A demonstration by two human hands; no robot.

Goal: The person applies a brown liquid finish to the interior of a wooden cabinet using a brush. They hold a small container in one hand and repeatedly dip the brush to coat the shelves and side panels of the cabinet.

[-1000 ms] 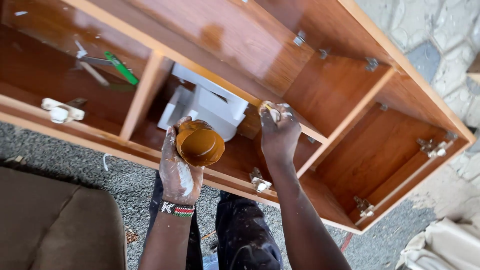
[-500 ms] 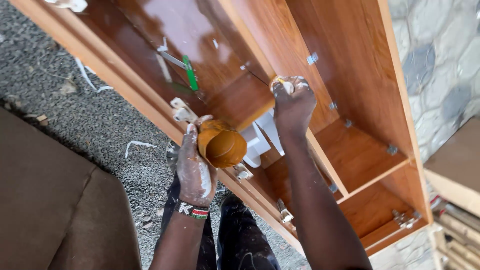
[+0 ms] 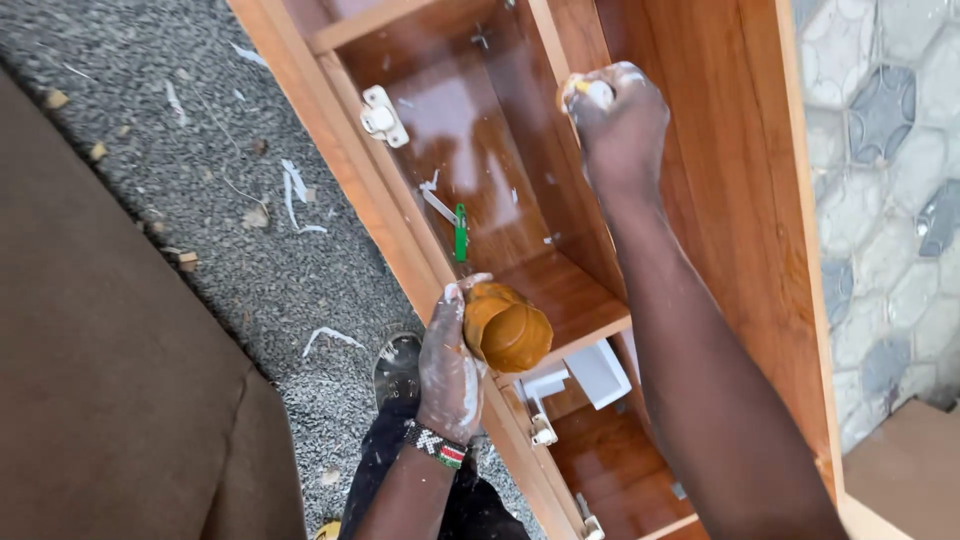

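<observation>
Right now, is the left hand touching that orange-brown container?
Touching: the head view shows the left hand wrapped around the orange-brown container, fingers pressed against its side.

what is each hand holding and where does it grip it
The left hand grips a small round brown container around its side. The right hand is closed on a small pale object, mostly hidden in the fist, against the wooden cabinet.
</observation>
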